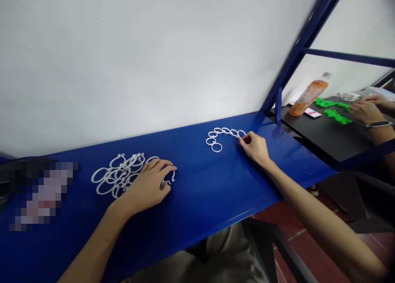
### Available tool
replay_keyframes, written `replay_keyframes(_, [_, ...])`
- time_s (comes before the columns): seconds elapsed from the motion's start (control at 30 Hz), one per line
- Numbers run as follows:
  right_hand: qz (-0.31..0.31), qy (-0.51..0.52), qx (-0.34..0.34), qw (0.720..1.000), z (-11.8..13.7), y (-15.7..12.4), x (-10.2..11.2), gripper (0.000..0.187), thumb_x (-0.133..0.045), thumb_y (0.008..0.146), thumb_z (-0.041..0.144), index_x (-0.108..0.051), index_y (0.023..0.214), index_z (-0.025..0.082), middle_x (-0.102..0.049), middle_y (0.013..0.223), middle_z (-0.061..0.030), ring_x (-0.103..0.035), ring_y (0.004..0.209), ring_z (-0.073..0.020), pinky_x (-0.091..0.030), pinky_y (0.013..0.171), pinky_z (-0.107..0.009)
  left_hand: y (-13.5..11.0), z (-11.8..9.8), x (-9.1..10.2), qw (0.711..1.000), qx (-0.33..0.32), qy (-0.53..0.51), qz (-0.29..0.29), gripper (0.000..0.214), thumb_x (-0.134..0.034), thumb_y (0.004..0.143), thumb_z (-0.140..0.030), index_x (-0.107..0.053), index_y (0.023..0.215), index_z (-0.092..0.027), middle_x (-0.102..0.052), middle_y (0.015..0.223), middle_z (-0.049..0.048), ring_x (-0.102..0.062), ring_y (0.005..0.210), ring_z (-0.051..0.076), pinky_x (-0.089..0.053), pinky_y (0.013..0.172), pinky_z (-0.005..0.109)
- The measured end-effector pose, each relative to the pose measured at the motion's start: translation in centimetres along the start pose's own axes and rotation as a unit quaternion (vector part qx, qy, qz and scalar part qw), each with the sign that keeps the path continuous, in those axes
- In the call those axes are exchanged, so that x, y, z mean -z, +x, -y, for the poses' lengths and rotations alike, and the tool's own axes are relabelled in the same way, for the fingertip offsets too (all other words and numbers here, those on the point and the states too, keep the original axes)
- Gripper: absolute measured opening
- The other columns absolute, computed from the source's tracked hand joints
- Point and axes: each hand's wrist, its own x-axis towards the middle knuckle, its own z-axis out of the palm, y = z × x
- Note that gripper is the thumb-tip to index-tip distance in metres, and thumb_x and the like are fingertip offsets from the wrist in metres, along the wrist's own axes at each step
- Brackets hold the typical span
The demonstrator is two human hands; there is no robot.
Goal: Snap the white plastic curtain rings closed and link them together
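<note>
Two bare hands at a blue table [197, 196] with white plastic rings. The right hand [253, 146] is closed in a pinch, thumb and forefinger meeting on the near end of a chain of rings [222, 131]; the chain lies on the table to the left of this hand, arching away from the fingertips and curling back toward the person at its free end. The left hand [154, 180], partly open with palm down, thumb parted from the forefinger, lies over the right-hand edge of a pile of rings [121, 172]. One open ring [173, 177] shows at the gap between its thumb and forefinger; whether the curled fingers have hold of anything underneath is hidden. Most of the pile spreads just to the left of this hand, its rings overlapping. Farther left of the left hand lies a pixelated item [47, 194]. Beyond the right hand, past a blue frame [304, 40], a black table [308, 128] bears an orange bottle [310, 97], a phone [315, 113] and green pieces [338, 117], with a co-worker's hands [368, 111] at the latter.
</note>
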Motion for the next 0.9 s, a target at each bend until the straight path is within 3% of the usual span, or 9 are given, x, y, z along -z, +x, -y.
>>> replay_keyframes(0.43, [0.003, -0.027, 0.009, 1.000, 0.2, 0.1, -0.8, 0.015, -0.064, 0.085, 0.032, -0.058, 0.077, 0.021, -0.071, 0.077, -0.0052, -0.063, 0.070, -0.0196, -0.043, 0.067, -0.030, -0.1, 0.2, -0.1, 1.000, -0.011, 0.002, 0.007, 0.033, -0.055, 0.090, -0.032, -0.063, 0.121, -0.026, -0.063, 0.124, 0.0077, -0.053, 0.120, 0.030, -0.039, 0.108, 0.050])
replay_keyframes(0.57, [-0.016, -0.018, 0.013, 1.000, 0.2, -0.2, -0.6, 0.022, -0.063, 0.088, 0.038, -0.059, 0.077, 0.020, -0.069, 0.074, -0.0049, -0.063, 0.067, -0.0196, -0.043, 0.065, -0.030, 0.0, 0.0, 0.0, 1.000, 0.007, 0.010, 0.010, 0.031, -0.055, 0.092, -0.037, -0.062, 0.120, -0.025, -0.065, 0.121, 0.0071, -0.054, 0.119, 0.029, -0.038, 0.108, 0.051])
replay_keyframes(0.7, [-0.047, -0.005, 0.023, 0.999, 0.8, -0.6, 0.1, 0.020, -0.061, 0.089, 0.037, -0.060, 0.078, 0.020, -0.069, 0.073, -0.0040, -0.063, 0.066, -0.0191, -0.043, 0.065, -0.030, 0.2, -0.4, 0.2, 1.000, 0.016, 0.005, -0.023, 0.033, -0.054, 0.093, -0.044, -0.062, 0.118, -0.024, -0.067, 0.118, 0.0076, -0.056, 0.117, 0.029, -0.040, 0.107, 0.050])
replay_keyframes(0.8, [-0.060, 0.022, 0.073, 0.995, 2.5, -1.3, 0.4, 0.018, -0.059, 0.092, 0.033, -0.060, 0.080, 0.020, -0.068, 0.076, -0.0045, -0.063, 0.068, -0.0188, -0.045, 0.066, -0.030, 0.3, -0.7, 0.4, 0.998, 0.034, 0.001, -0.057, 0.032, -0.054, 0.094, -0.045, -0.061, 0.115, -0.022, -0.067, 0.116, 0.0078, -0.058, 0.114, 0.028, -0.044, 0.104, 0.049])
replay_keyframes(0.9, [-0.006, 0.076, 0.177, 0.981, 5.9, -2.7, 0.1, 0.018, -0.056, 0.096, 0.034, -0.061, 0.085, 0.020, -0.068, 0.080, -0.0048, -0.063, 0.072, -0.0188, -0.048, 0.069, -0.031, 0.5, -0.9, 0.2, 0.995, 0.047, 0.002, -0.086, 0.032, -0.054, 0.094, -0.046, -0.061, 0.114, -0.021, -0.067, 0.111, 0.0077, -0.061, 0.108, 0.028, -0.046, 0.101, 0.048])
